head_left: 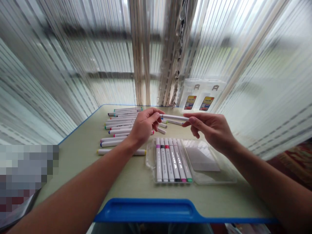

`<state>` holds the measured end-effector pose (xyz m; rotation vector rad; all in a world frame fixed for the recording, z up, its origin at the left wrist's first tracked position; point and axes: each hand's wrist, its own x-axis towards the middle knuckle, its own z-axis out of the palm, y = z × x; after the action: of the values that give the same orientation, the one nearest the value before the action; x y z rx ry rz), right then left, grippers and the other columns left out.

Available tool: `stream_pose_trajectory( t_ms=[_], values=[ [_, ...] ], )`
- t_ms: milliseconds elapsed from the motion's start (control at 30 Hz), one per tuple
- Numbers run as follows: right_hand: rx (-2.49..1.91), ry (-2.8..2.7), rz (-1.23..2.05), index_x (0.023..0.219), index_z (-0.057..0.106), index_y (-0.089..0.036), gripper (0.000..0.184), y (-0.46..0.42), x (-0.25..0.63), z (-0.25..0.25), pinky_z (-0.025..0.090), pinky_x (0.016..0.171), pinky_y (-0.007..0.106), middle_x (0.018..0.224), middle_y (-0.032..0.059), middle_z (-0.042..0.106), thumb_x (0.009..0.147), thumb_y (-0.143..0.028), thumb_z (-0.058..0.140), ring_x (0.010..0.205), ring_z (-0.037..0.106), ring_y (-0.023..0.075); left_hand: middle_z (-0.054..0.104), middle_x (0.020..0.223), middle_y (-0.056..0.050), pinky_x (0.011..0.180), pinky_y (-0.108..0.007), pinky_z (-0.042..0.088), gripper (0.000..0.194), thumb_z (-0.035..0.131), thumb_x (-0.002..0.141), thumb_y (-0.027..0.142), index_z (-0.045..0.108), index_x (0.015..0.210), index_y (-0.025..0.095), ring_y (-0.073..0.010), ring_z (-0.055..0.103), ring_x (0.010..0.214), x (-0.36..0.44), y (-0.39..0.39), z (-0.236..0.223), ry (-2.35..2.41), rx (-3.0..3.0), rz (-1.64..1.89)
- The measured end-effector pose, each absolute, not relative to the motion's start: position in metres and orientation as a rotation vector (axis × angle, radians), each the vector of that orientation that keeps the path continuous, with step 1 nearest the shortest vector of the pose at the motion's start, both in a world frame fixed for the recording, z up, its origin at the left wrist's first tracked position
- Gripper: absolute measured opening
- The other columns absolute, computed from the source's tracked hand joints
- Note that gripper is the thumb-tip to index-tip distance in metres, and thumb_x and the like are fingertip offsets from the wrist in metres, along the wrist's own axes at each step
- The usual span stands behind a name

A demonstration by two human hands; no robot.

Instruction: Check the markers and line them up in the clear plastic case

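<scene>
A white marker is held level above the table between my two hands. My left hand pinches its left end, and my right hand grips the right end between thumb and fingers. Below them lies an open clear plastic case. Its left half holds a row of several white markers with coloured ends. More loose markers lie side by side to the left, partly hidden by my left hand and forearm. A few others lie behind my hands.
Two clear cases with labels stand upright at the table's back edge. The pale green table has a blue rim and a blue front tray. Striped sheer curtains hang behind. A blurred-out patch covers the lower left.
</scene>
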<state>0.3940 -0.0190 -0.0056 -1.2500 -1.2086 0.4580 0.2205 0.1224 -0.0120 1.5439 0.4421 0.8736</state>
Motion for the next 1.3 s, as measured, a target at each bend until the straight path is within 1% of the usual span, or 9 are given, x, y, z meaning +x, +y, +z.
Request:
stream_pose_trajectory(
  t_ms=[100,267,400,567,767,1000,1300],
  values=[
    [-1.231,-1.198,0.472,0.101,0.08,-0.017,0.023,-0.018,0.395,-0.007,0.042,0.041,0.027,0.079,0.0074,0.079,0.086,-0.035,0.076,0.044,0.052,0.0089,0.058,0.066,0.0,0.047,-0.021,0.042,0.016,0.056,0.088,0.021,0.07,0.091,0.013,-0.0082,0.051,0.049,0.22,0.122,-0.012,0.441,1.537,0.871],
    [-1.177,-1.166,0.551,0.104,0.078,-0.017,0.028,-0.016,0.4,-0.012,0.043,0.042,0.027,0.08,0.0076,0.078,0.087,-0.039,0.074,0.046,0.053,0.0098,0.058,0.065,0.0,0.048,-0.02,0.042,0.016,0.056,0.088,0.02,0.07,0.09,0.013,-0.0081,0.051,0.051,0.221,0.122,-0.011,0.434,1.492,0.874],
    [-1.164,-1.138,0.596,0.108,0.076,-0.017,0.03,-0.015,0.403,-0.013,0.043,0.044,0.028,0.085,0.0093,0.078,0.09,-0.04,0.071,0.049,0.055,0.0108,0.06,0.065,0.0,0.049,-0.02,0.042,0.017,0.054,0.09,0.019,0.07,0.092,0.013,-0.008,0.052,0.051,0.22,0.121,-0.009,0.416,1.464,0.879],
    [-1.119,-1.001,0.665,0.1,0.077,-0.017,0.024,-0.014,0.404,-0.009,0.04,0.042,0.026,0.08,0.0083,0.078,0.087,-0.037,0.073,0.047,0.052,0.0101,0.066,0.069,-0.003,0.049,-0.021,0.043,0.017,0.053,0.092,0.019,0.069,0.095,0.012,-0.0081,0.053,0.049,0.219,0.119,-0.008,0.356,1.44,0.857],
    [-1.11,-0.826,0.712,0.09,0.077,-0.018,0.017,-0.012,0.408,-0.002,0.036,0.04,0.023,0.074,0.0062,0.076,0.082,-0.032,0.075,0.043,0.05,0.0084,0.074,0.081,-0.007,0.051,-0.023,0.046,0.022,0.059,0.092,0.026,0.07,0.105,0.012,-0.0089,0.057,0.051,0.218,0.116,-0.007,0.264,1.483,0.807],
    [-1.083,-0.737,0.743,0.088,0.078,-0.016,0.012,-0.01,0.411,-0.002,0.035,0.039,0.021,0.072,0.0065,0.076,0.085,-0.025,0.071,0.043,0.05,0.0076,0.076,0.09,-0.009,0.057,-0.024,0.049,0.03,0.065,0.088,0.024,0.071,0.114,0.009,-0.008,0.058,0.054,0.215,0.111,-0.005,0.214,1.506,0.787],
    [-1.08,-0.659,0.753,0.084,0.079,-0.012,0.016,-0.009,0.413,-0.003,0.034,0.038,0.017,0.068,0.0085,0.075,0.088,-0.019,0.064,0.041,0.049,0.0062,0.079,0.093,-0.012,0.059,-0.026,0.051,0.038,0.072,0.086,0.024,0.072,0.12,0.007,-0.0083,0.058,0.056,0.215,0.108,-0.001,0.163,1.561,0.778]
  ],
)
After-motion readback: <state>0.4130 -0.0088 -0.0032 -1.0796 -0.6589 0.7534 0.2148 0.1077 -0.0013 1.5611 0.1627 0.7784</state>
